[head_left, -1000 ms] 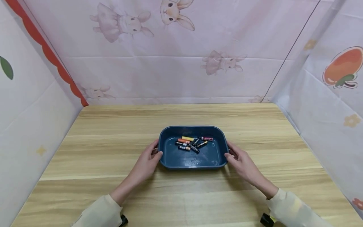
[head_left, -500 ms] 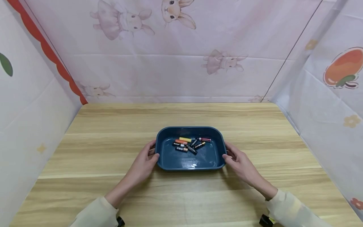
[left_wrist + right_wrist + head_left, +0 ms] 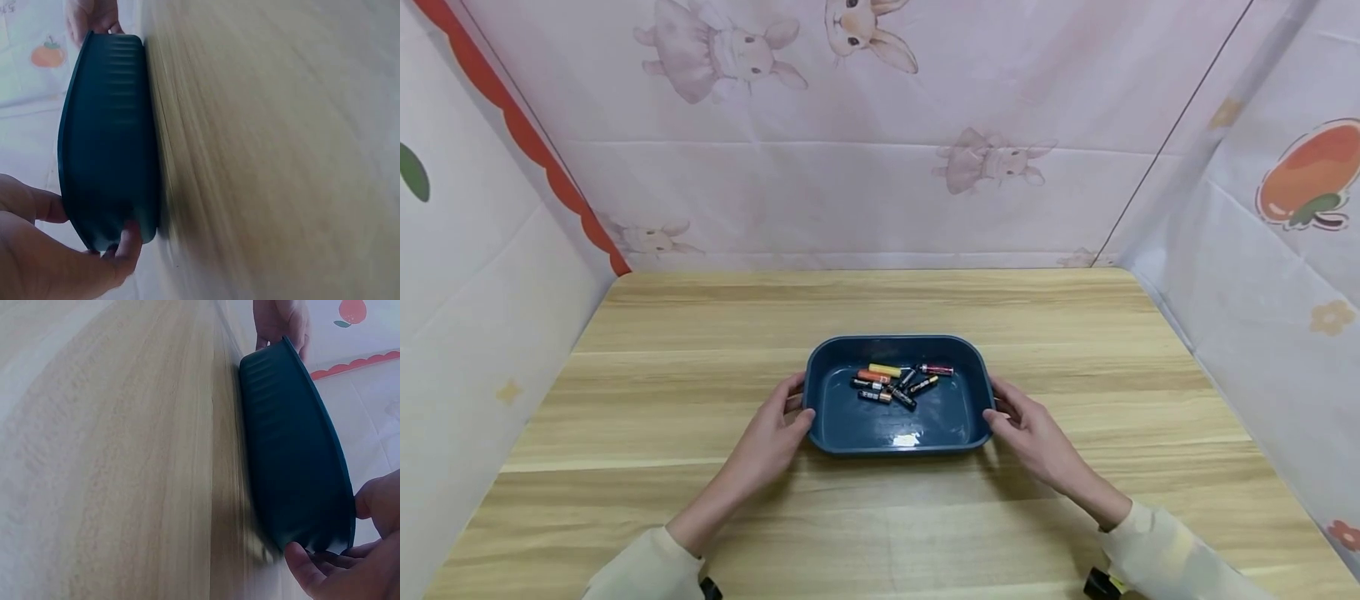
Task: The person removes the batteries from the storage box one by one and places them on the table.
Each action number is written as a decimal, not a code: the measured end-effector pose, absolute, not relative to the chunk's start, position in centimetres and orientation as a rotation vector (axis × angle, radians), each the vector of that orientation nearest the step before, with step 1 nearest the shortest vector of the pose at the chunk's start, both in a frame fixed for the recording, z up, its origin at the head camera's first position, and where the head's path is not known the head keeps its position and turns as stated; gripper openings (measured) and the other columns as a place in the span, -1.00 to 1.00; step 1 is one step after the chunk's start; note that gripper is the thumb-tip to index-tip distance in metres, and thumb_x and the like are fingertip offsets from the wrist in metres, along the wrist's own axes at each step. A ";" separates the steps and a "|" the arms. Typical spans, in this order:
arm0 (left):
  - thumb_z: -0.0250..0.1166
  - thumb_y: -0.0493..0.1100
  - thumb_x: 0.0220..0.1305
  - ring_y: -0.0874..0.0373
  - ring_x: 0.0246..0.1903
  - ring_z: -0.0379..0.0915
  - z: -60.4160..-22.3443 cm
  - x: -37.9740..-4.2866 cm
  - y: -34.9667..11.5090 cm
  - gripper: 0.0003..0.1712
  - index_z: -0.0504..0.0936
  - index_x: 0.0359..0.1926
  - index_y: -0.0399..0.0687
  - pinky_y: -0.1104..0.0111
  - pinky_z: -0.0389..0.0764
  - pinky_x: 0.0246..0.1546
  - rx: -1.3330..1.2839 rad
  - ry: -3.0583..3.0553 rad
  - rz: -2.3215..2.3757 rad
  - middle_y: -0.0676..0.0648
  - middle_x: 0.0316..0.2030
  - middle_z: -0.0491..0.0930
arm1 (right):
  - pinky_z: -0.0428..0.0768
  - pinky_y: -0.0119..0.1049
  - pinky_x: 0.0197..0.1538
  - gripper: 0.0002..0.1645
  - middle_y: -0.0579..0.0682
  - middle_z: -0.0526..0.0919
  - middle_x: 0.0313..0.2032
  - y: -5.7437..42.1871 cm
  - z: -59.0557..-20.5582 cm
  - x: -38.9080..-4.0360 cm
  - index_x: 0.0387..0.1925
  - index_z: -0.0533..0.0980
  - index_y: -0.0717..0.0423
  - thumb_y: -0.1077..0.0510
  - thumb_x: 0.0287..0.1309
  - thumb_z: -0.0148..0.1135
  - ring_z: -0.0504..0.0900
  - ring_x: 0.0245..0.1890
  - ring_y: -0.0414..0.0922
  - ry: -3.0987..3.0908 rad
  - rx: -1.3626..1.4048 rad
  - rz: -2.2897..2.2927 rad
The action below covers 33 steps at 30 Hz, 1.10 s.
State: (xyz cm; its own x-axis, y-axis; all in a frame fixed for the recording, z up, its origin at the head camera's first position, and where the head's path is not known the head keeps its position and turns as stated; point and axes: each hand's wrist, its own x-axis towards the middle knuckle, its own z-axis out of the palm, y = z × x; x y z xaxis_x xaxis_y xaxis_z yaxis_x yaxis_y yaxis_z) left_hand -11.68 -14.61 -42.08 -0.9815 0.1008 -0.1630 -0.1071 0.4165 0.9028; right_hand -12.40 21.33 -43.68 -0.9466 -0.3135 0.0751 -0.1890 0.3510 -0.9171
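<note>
A dark blue rectangular plastic bin [image 3: 850,429] with rounded corners is at the middle of the table. Inside, several AA-size batteries lie in a loose heap: a yellow battery [image 3: 885,370], an orange battery [image 3: 874,377], a red battery [image 3: 937,370] and several black ones, such as the black battery [image 3: 902,398]. My left hand [image 3: 775,433] grips the bin's left end, thumb at the rim and fingers lower on the outside. At the opposite end, my right hand [image 3: 1028,433] holds it the same way. Whether the base touches the table I cannot tell.
The wood-grain table [image 3: 887,525] stretches around the bin on all sides. Behind it stands a pink cloth wall [image 3: 850,200] with rabbit prints, and pale cloth walls close in the left and right sides.
Both hands have shifted the bin a little to the left and slightly nearer to me. The batteries have travelled with it, their arrangement about the same.
</note>
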 end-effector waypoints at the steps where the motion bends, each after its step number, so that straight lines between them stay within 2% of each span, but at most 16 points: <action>1: 0.08 -0.30 0.56 -0.21 0.43 0.25 -42.0 -11.7 -14.5 -0.31 0.07 0.59 -0.22 0.02 0.42 0.30 0.004 2.502 1.589 -0.30 0.52 0.15 | 0.54 -0.40 0.14 -0.35 0.47 0.38 0.36 21.3 -43.7 -12.4 0.49 0.13 0.51 0.36 0.50 0.06 0.50 0.28 0.31 2.487 -0.465 -1.667; 5: 0.17 -0.33 0.50 -0.19 0.43 0.23 -41.6 -11.6 -14.0 -0.28 0.13 0.57 -0.24 -0.03 0.37 0.34 0.097 2.698 1.507 -0.28 0.48 0.18 | 0.54 -0.42 0.14 -0.34 0.47 0.39 0.35 21.3 -43.7 -12.4 0.49 0.13 0.50 0.35 0.50 0.06 0.50 0.29 0.31 2.480 -0.467 -1.677; 9: 0.26 -0.32 0.46 -0.12 0.42 0.22 -41.2 -11.5 -13.1 -0.33 0.27 0.50 -0.22 -0.05 0.34 0.38 0.236 2.895 1.457 -0.22 0.44 0.28 | 0.53 -0.43 0.13 -0.34 0.46 0.38 0.36 21.3 -43.7 -12.4 0.49 0.14 0.49 0.36 0.50 0.06 0.49 0.30 0.30 2.481 -0.463 -1.675; 16: 0.31 -0.35 0.42 -0.05 0.16 0.49 -40.7 -12.3 -11.4 -0.43 0.45 0.41 -0.19 0.06 0.57 0.16 0.476 2.907 1.448 -0.16 0.25 0.51 | 0.53 -0.42 0.14 -0.34 0.45 0.38 0.37 21.4 -43.6 -12.4 0.50 0.13 0.48 0.34 0.50 0.07 0.49 0.30 0.29 2.485 -0.435 -1.657; 22: 0.31 -0.37 0.41 0.06 0.02 0.59 -40.3 -14.0 -10.9 -0.56 0.59 0.28 -0.19 0.14 0.65 0.02 0.647 2.897 1.350 -0.12 0.11 0.63 | 0.55 -0.38 0.15 -0.35 0.46 0.37 0.37 21.3 -43.7 -12.5 0.49 0.13 0.49 0.35 0.51 0.06 0.49 0.30 0.30 2.472 -0.439 -1.663; 26: 0.33 -0.35 0.41 0.13 -0.10 0.59 -40.0 -15.1 -10.4 -0.61 0.65 0.22 -0.16 0.21 0.65 -0.11 0.698 2.929 1.215 -0.07 0.03 0.67 | 0.54 -0.37 0.16 -0.34 0.46 0.36 0.38 21.3 -43.9 -12.6 0.49 0.13 0.50 0.35 0.51 0.06 0.49 0.30 0.31 2.477 -0.445 -1.661; 33: 0.34 -0.34 0.40 0.11 -0.01 0.59 -40.9 -16.2 -9.0 -0.68 0.70 0.15 -0.18 0.18 0.64 0.04 0.682 2.882 1.014 -0.08 0.01 0.68 | 0.46 -0.51 0.18 -0.32 0.46 0.30 0.42 21.4 -44.1 -12.5 0.52 0.08 0.49 0.35 0.51 0.04 0.42 0.36 0.32 2.512 -0.510 -1.664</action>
State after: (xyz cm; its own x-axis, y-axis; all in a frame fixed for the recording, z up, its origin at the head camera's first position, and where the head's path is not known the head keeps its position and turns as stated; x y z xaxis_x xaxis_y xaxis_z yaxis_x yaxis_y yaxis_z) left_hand -16.21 -9.05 -40.86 -0.9051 0.4045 0.1310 0.3974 0.6953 0.5988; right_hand -12.52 21.41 -44.08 -0.9408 -0.3203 0.1112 -0.2272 0.3523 -0.9079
